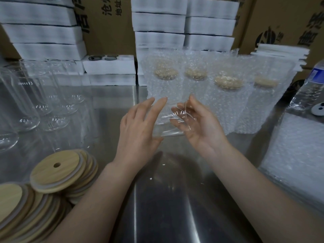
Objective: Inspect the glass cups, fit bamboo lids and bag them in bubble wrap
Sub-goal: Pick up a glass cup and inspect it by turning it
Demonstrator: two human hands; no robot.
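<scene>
Being turned for inspection, the glass cup (168,123) is steadied by the flat left hand (138,128) and cupped in the curled right hand (201,127).

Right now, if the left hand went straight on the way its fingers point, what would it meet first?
The left hand lies along the cup that the right hand cradles. Beyond that, its fingers point at the leftmost bagged cup, probably the first thing met; depth is unclear.
</scene>
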